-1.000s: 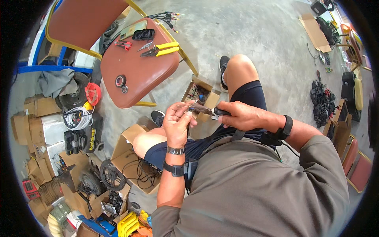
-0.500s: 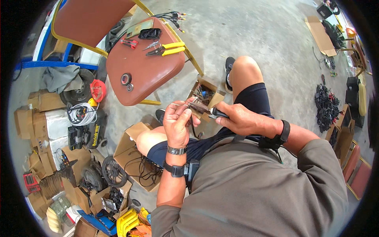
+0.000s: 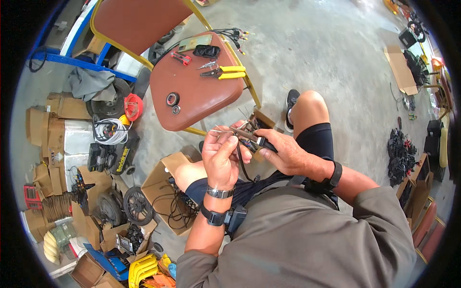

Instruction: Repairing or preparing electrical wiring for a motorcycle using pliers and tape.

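Note:
My left hand (image 3: 220, 152) pinches a black cable (image 3: 242, 164) whose thin pale wires stick out past the fingertips. Its dark length curves down toward my lap. In my right hand (image 3: 287, 152) is a black-handled knife (image 3: 247, 135), its brownish blade lying against the wires by my left fingers. Both hands are closed and close together over my lap. The exact contact between blade and wires is too small to make out. Below and beyond them stands a small cardboard box (image 3: 263, 120) holding wire scraps.
A brown chair (image 3: 197, 98) stands ahead on the left, with yellow-handled pliers (image 3: 223, 72), a red cutter (image 3: 181, 58) and tape rolls (image 3: 173, 99) on its seat. Beside my left leg sits a cardboard box (image 3: 161, 185) of black cables. Wheels and cartons crowd the left; a cable heap (image 3: 401, 156) lies right.
The whole view has shifted, so the chair appears farther right and lower. My right hand has tilted with the knife, and more of the hanging black cable shows.

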Available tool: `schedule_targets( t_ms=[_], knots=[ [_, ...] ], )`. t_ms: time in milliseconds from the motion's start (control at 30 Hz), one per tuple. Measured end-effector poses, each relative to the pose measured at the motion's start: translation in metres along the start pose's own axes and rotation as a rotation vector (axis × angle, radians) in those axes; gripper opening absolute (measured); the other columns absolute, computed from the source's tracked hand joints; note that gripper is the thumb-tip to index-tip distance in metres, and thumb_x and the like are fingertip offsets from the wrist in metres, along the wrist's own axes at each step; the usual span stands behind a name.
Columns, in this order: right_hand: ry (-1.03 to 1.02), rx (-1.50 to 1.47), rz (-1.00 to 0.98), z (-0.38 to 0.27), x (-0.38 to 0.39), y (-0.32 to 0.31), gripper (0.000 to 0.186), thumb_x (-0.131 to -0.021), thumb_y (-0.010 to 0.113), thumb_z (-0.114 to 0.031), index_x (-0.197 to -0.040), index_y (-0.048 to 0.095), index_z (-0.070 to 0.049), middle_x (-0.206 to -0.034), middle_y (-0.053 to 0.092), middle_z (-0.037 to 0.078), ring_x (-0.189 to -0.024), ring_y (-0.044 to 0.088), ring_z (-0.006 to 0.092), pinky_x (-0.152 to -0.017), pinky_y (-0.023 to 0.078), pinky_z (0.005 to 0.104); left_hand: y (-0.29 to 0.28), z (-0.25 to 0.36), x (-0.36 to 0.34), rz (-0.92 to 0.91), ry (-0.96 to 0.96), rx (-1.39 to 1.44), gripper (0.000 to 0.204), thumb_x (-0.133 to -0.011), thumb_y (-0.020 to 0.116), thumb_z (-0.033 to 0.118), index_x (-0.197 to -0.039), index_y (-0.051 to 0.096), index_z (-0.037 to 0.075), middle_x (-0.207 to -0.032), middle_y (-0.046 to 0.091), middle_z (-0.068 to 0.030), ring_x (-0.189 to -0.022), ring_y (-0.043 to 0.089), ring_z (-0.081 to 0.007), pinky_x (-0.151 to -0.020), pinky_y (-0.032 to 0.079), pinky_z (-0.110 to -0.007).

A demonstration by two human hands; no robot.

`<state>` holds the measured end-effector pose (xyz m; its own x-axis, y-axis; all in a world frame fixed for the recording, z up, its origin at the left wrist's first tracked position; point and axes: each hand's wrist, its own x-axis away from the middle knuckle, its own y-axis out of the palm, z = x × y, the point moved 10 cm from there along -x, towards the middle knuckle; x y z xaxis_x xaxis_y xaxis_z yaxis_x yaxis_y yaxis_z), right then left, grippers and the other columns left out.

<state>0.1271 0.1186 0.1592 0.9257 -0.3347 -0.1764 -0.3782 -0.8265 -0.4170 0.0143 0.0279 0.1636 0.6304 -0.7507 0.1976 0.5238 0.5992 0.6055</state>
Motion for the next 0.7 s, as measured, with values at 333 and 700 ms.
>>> schedule_targets(
  t_ms=[333,700],
  knots=[
    [0.102,-0.317,0.038,0.012,-0.018,0.013,0.028,-0.086,0.070,-0.011,-0.109,0.058,0.000,-0.097,0.061,0.018,-0.090,0.063,0.0344,-0.077,0.049,0.0411,0.023,0.011,0.005,-0.031,0.006,0.069,0.021,-0.095,0.053,-0.004,-0.114,0.053,0.004,-0.127,0.060,-0.0259,-0.060,0.067,-0.0239,-0.050,0.055,-0.032],
    [0.132,-0.185,-0.054,0.012,-0.019,0.017,0.025,-0.088,0.069,-0.015,-0.104,0.056,-0.001,-0.091,0.064,0.021,-0.087,0.063,0.0421,-0.075,0.050,0.0452,0.015,0.009,0.004,-0.054,0.026,0.054,0.022,-0.094,0.055,-0.004,-0.115,0.053,0.004,-0.130,0.058,-0.0251,-0.063,0.067,-0.0239,-0.053,0.056,-0.032]
  ],
)
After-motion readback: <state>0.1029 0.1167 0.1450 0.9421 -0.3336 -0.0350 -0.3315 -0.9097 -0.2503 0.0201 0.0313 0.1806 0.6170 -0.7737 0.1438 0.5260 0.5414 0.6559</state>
